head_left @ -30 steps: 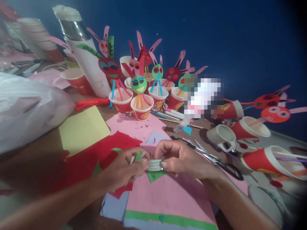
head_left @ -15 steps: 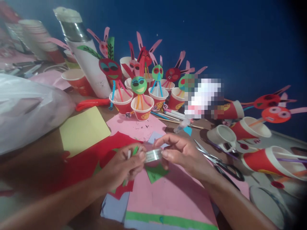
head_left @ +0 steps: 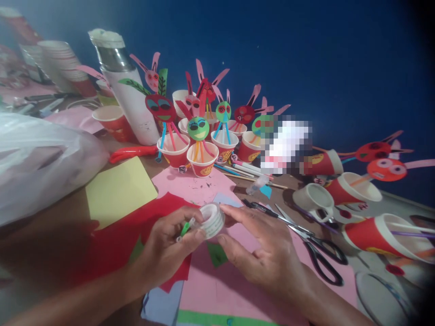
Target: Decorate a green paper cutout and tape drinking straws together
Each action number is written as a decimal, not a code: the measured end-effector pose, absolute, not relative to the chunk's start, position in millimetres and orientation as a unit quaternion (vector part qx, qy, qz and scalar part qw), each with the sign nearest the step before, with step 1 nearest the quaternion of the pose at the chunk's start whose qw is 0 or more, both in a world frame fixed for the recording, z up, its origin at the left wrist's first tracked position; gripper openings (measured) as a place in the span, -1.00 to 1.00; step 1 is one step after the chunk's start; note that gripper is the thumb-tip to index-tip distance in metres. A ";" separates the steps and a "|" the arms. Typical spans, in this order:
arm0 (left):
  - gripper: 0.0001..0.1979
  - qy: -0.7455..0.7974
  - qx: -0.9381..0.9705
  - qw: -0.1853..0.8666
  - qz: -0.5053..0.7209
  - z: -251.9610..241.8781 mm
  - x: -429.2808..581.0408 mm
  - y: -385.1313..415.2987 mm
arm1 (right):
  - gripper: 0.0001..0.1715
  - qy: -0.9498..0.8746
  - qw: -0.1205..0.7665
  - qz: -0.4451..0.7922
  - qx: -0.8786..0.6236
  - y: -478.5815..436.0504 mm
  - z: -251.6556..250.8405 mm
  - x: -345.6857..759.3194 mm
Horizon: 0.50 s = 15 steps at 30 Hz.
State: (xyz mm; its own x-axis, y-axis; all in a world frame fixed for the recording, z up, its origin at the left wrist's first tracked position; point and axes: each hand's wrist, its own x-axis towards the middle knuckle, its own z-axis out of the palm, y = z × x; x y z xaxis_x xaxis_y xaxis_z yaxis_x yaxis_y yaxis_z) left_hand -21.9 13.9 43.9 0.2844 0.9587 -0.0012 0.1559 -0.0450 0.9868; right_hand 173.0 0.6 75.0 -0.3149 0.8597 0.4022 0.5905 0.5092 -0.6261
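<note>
My left hand (head_left: pixel 170 237) is closed around the near side of a roll of clear tape (head_left: pixel 214 220), its thumb at the lower edge. Green and white straws (head_left: pixel 185 229) poke out between the same fingers. At the roll's right side, my right hand (head_left: pixel 260 242) has thumb and forefinger spread, the forefinger tip at the upper rim. Beneath both hands lie a pink paper sheet (head_left: pixel 224 292) and a cut red paper (head_left: pixel 115 244). A green paper scrap (head_left: pixel 217 254) shows under the roll.
Black-handled scissors (head_left: pixel 307 237) and a white mug (head_left: pixel 312 199) sit at the right. Several paper cups (head_left: pixel 203 158) with bug-faced figures stand behind. A yellow sheet (head_left: pixel 120 190), a white plastic bag (head_left: pixel 44 165) and a flask (head_left: pixel 131 104) are at the left.
The tape roll has turned, so its open ring now faces up more. My right thumb has come away from it and the fingers have spread. The view has tilted slightly upward.
</note>
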 end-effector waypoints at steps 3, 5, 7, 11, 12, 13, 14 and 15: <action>-0.87 0.469 0.631 0.491 0.375 41.4 -22.1 14.1 | -0.65 -0.792 0.355 0.167 -0.468 1.4 75.1 173.7; -0.86 0.472 0.643 0.482 0.362 38.6 -22.7 13.9 | -0.66 -0.789 0.353 0.164 -0.475 1.9 77.1 174.4; -0.86 0.474 0.653 0.472 0.354 36.6 -23.1 13.5 | -0.68 -0.788 0.348 0.165 -0.480 2.2 79.6 174.7; -0.90 0.470 0.664 0.462 0.354 37.1 -22.4 12.8 | -0.71 -0.791 0.336 0.166 -0.483 2.0 81.0 175.2; -0.90 0.468 0.664 0.465 0.353 37.8 -21.9 12.6 | -0.72 -0.793 0.335 0.164 -0.482 2.1 80.1 175.7; -0.91 0.465 0.661 0.471 0.353 38.4 -21.2 12.5 | -0.74 -0.794 0.335 0.161 -0.481 2.4 78.7 176.4; -0.91 0.464 0.656 0.480 0.353 38.9 -20.5 12.5 | -0.76 -0.795 0.336 0.159 -0.479 3.0 77.1 177.4; -0.90 0.463 0.649 0.492 0.350 39.3 -19.7 12.5 | -0.77 -0.796 0.336 0.161 -0.477 3.9 75.4 178.6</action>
State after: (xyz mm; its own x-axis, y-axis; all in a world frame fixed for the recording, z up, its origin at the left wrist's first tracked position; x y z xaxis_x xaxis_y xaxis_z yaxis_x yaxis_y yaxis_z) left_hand -19.7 12.5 39.3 0.3260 0.9454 -0.0020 0.2565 -0.0864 0.9627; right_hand 178.6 3.9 75.4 -0.3198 0.8675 0.3810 0.6517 0.4933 -0.5762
